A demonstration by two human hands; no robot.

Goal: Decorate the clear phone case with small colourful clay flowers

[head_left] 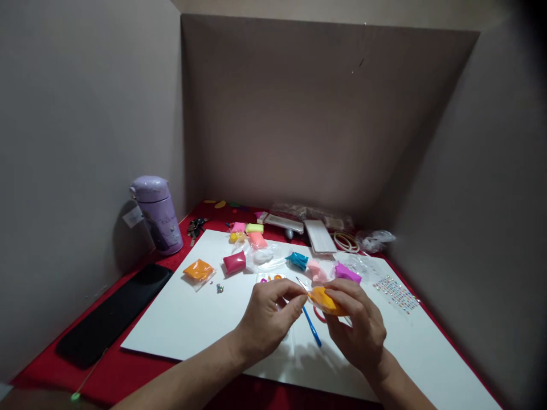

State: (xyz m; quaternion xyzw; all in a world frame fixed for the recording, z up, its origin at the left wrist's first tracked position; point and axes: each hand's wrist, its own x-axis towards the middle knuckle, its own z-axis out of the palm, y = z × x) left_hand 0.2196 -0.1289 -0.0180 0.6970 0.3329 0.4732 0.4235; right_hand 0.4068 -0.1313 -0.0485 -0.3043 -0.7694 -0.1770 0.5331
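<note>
A lidded lilac bottle (157, 222) stands at the left; rightward, an orange clear-wrapped packet (199, 270) lies on the flat white board (171, 327). My left hand (269, 316) pinches the tip of a yellow-orange lump in clear plastic (325, 300) (held above the board's middle) between thumb and forefinger. A slim blue rod (314, 331) shows between my hands. My right hand (361, 324) curls round the lump; farther right lie small coloured gems (396, 293).

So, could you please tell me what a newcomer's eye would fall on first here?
Probably the yellow-orange packet, held in the right hand above the white board, with the left hand pinching its tip. Next might come the lilac bottle standing at the left, near the keys. The bright packets scattered across the board's far part also stand out.
</note>
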